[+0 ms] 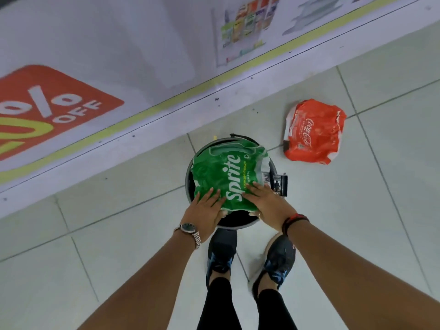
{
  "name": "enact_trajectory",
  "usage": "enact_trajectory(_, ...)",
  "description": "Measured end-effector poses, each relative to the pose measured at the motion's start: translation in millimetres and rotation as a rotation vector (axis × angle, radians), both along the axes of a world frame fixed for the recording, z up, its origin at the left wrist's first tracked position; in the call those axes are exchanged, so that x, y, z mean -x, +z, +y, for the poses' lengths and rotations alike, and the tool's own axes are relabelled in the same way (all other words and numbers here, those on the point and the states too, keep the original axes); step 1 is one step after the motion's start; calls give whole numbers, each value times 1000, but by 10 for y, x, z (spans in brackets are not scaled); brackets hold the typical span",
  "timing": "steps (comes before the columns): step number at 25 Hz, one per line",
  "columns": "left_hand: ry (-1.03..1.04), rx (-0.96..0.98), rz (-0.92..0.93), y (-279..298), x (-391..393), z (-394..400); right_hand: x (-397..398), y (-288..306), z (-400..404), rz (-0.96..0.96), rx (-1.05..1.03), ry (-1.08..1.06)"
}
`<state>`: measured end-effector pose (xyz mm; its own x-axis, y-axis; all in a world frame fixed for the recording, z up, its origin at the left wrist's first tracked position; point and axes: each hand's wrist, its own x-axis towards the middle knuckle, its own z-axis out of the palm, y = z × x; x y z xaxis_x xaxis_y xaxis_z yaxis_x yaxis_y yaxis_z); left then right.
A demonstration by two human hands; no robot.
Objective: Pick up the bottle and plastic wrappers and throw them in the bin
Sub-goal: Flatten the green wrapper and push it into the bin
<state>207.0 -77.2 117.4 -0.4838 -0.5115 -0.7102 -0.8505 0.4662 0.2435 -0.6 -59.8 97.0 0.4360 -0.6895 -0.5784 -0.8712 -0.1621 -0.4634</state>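
A green Sprite plastic wrapper (226, 172) lies across the mouth of a round dark bin (238, 225) on the floor in front of my feet. My left hand (206, 208) rests flat on the wrapper's near left part, thumb under its edge. My right hand (265, 202) presses on its near right part, fingers spread. A red Coca-Cola plastic wrapper (313, 132) lies crumpled on the tiles to the right of the bin and a little beyond it. No bottle shows in this view.
The bin has a small black hinge or pedal part (282, 183) on its right side. A white wall panel with a red discount sign (47, 108) runs diagonally behind the bin. Pale floor tiles (119, 222) spread all around my dark shoes (221, 253).
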Motion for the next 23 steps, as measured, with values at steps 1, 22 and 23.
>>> enact_trajectory(1, 7, -7, -18, -77, 12, 11, -19, -32, -44, 8, 2, 10)
enact_trajectory(22, -1, 71, -163, 143, 496, 0, 357, 198, 112, 33, 276, -137)
enact_trajectory(23, 13, 94, -156, 241, 583, -14, 491, 278, 171, 56, 280, -179)
